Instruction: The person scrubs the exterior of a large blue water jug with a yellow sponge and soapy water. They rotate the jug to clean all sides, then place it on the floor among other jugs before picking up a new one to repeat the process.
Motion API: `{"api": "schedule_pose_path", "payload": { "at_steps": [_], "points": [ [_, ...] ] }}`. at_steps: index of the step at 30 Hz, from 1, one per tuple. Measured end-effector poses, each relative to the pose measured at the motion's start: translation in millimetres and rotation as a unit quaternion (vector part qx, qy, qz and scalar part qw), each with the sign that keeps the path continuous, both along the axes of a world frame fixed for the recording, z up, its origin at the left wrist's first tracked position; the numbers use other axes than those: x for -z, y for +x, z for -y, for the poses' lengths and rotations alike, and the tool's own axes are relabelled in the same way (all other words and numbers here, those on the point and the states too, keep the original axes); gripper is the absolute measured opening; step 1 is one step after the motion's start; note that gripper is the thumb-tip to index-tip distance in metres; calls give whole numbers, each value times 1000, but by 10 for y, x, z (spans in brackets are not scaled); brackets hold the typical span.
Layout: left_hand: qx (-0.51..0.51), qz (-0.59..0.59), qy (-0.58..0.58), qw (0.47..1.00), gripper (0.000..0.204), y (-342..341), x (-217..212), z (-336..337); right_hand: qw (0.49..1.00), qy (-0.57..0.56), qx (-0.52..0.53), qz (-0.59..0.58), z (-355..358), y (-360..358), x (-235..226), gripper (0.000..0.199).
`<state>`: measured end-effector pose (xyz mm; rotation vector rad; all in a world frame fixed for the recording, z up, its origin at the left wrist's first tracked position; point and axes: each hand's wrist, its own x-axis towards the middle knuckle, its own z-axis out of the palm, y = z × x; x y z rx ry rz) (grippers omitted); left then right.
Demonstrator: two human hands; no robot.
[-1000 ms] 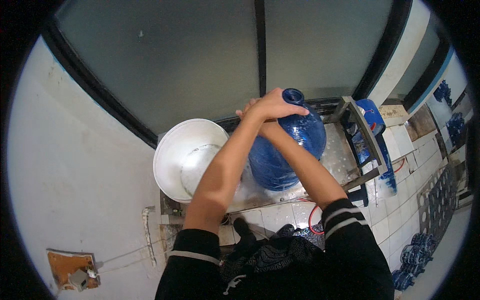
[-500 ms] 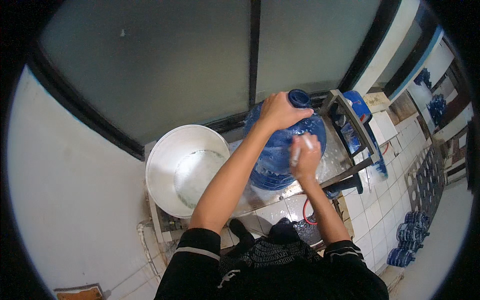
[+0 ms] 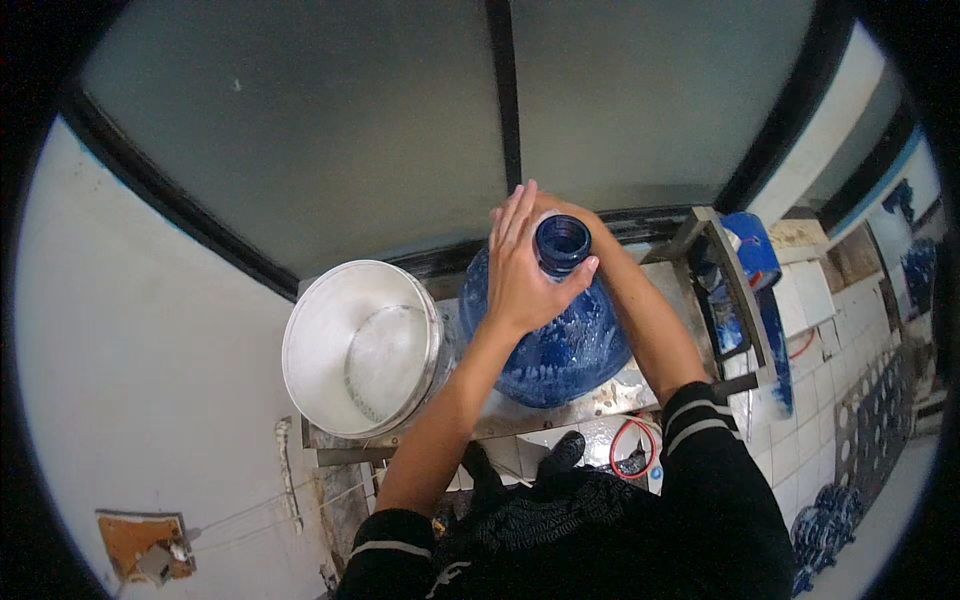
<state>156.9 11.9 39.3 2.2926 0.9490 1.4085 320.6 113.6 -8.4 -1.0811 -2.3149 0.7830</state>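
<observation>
The left hand (image 3: 522, 278) had thumb and fingers apart around one blue jug's (image 3: 567, 350) neck, near one white bucket (image 3: 322, 340); the right hand (image 3: 565, 207) I couldn't tell.

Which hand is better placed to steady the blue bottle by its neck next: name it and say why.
The left hand, probably: it is beside the neck of the blue bottle, thumb reaching across the front. The right hand is behind the neck, mostly hidden.
</observation>
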Motion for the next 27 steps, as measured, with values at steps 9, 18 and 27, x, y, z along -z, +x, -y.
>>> {"api": "schedule_pose_path", "payload": {
  "at_steps": [9,18,27],
  "points": [
    [-158,-75,87,981,76,3,-11,51,922,-214,-184,-264,128,-174,-128,38],
    [-43,-75,38,996,58,-10,40,-31,924,178,311,-132,1617,52,-172,32],
    [96,7,-159,983,27,-33,111,-43,848,36,370,-378,1728,396,427,45]
  ]
}}
